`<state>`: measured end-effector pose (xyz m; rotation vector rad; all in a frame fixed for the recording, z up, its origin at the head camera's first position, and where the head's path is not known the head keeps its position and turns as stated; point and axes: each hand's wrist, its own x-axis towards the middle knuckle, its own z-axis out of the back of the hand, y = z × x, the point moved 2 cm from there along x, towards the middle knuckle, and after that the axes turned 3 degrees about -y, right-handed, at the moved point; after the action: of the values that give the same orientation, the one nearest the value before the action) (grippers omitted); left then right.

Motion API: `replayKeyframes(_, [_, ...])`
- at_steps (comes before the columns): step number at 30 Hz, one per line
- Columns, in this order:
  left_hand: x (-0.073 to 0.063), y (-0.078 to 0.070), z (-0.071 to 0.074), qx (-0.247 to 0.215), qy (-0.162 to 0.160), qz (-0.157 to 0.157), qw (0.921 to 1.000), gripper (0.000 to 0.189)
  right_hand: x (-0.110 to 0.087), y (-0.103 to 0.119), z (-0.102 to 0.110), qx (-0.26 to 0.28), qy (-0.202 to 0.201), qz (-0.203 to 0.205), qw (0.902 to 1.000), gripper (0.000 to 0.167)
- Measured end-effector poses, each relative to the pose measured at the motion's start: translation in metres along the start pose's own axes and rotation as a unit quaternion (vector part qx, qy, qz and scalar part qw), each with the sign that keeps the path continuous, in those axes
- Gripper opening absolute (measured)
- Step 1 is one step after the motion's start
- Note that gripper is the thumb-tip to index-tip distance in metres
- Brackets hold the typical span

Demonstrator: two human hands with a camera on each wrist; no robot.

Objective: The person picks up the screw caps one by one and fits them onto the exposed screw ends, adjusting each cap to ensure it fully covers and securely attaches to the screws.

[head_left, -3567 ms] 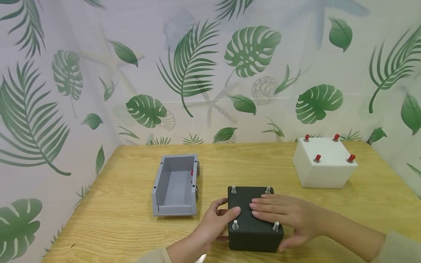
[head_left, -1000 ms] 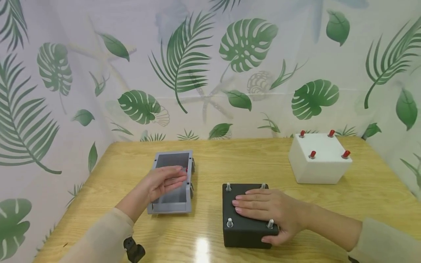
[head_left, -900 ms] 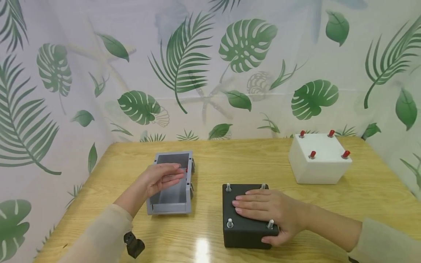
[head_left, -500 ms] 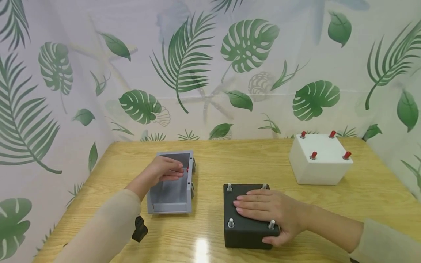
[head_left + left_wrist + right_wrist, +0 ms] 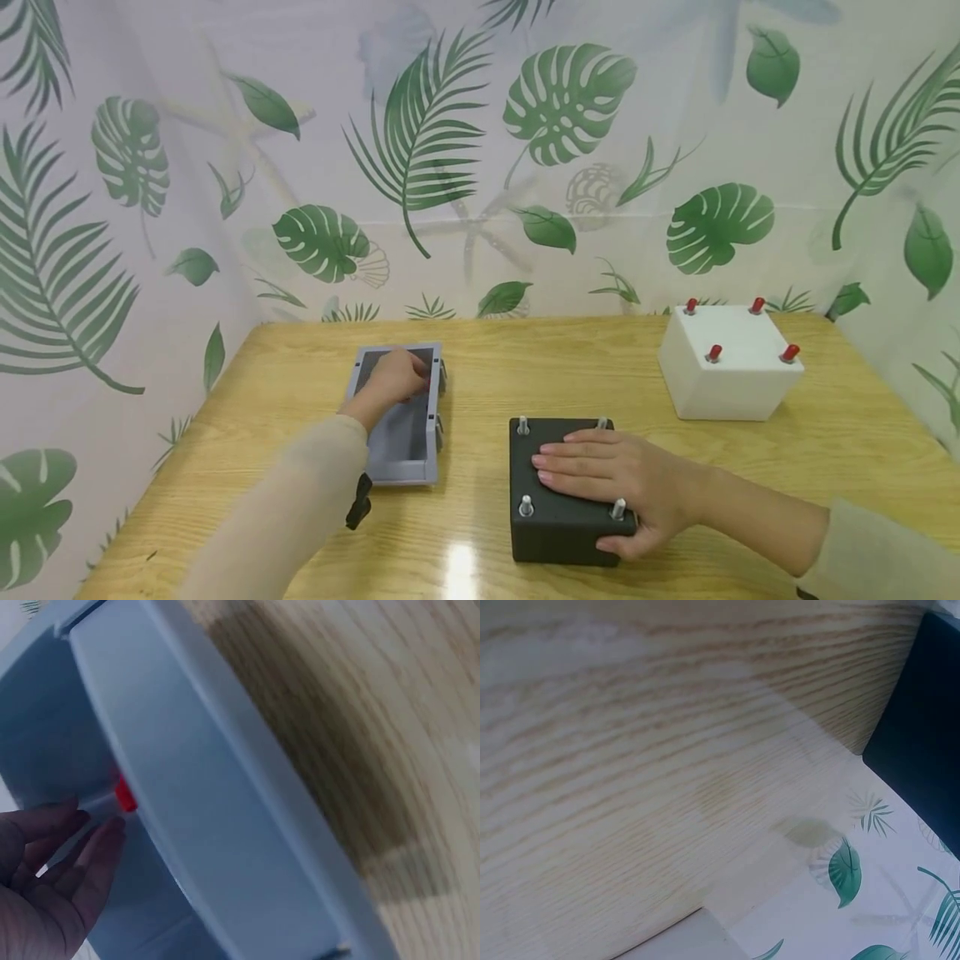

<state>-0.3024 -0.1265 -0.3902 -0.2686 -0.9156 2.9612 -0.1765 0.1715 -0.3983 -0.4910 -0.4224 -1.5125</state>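
Observation:
My left hand [image 5: 397, 375] reaches down into a grey plastic bin [image 5: 397, 473], its fingers bent toward the right-hand wall. In the left wrist view, the thumb and fingers [image 5: 101, 859] are spread apart beside a small red piece [image 5: 125, 795], partly hidden by the bin's wall. Flat on top of a black block [image 5: 562, 542] lies my right hand [image 5: 607, 479], thumb against the near right corner. Silver threaded studs [image 5: 527, 506] stand at the block's corners. The right wrist view catches only the block's dark side [image 5: 922, 727].
At the back right stands a white block [image 5: 731, 375], with red caps [image 5: 714, 353] on its corner studs. All this rests on a wood-grain table [image 5: 480, 367]. Behind it hangs a leaf-printed cloth [image 5: 450, 167].
The left hand has left the black block's side, crossed to the bin and dipped inside it. The right hand slid slightly inward over the black block and then stayed there.

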Motion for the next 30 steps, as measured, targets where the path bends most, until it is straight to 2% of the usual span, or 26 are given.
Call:
replayKeyframes(4, [-0.001, -0.003, -0.007, 0.050, -0.006, -0.013, 0.9987, 0.023, 0.000, 0.000, -0.001, 0.000, 0.002, -0.001, 1.0000, 0.066])
replayKeyframes(11, [0.008, 0.006, -0.017, 0.063, -0.012, -0.039, 0.9972, 0.017, -0.001, 0.002, -0.003, 0.006, 0.006, -0.007, 0.9999, 0.066])
replayKeyframes(14, [0.010, 0.012, -0.019, 0.058, -0.011, -0.038, 0.9975, 0.020, -0.002, 0.003, -0.004, 0.006, 0.010, -0.012, 0.9999, 0.067])
replayKeyframes(17, [0.012, 0.015, -0.020, 0.046, -0.010, -0.026, 0.9986, 0.024, -0.002, 0.003, -0.004, 0.006, 0.011, -0.015, 0.9998, 0.067])
replayKeyframes(19, [0.013, 0.017, -0.020, 0.013, -0.006, -0.001, 0.9999, 0.022, -0.002, 0.002, -0.004, 0.005, 0.010, -0.014, 0.9998, 0.066])
replayKeyframes(21, [0.015, 0.020, -0.021, -0.042, -0.002, 0.039, 0.9984, 0.019, -0.002, 0.002, -0.003, 0.004, 0.008, -0.014, 0.9999, 0.066])
replayKeyframes(23, [0.016, 0.022, -0.023, -0.115, 0.002, 0.087, 0.9895, 0.017, -0.002, 0.002, -0.002, 0.004, 0.006, -0.014, 0.9999, 0.066])
replayKeyframes(27, [0.017, 0.028, -0.026, -0.241, 0.010, 0.160, 0.9572, 0.014, -0.002, 0.002, 0.000, 0.002, 0.007, -0.018, 0.9998, 0.066])
replayKeyframes(29, [0.016, 0.031, -0.026, -0.272, 0.019, 0.179, 0.9454, 0.013, -0.002, 0.002, 0.000, 0.002, 0.006, -0.018, 0.9998, 0.066])
replayKeyframes(30, [0.015, 0.031, -0.025, -0.278, 0.026, 0.187, 0.9419, 0.013, -0.001, 0.002, 0.000, 0.002, 0.006, -0.018, 0.9998, 0.066])
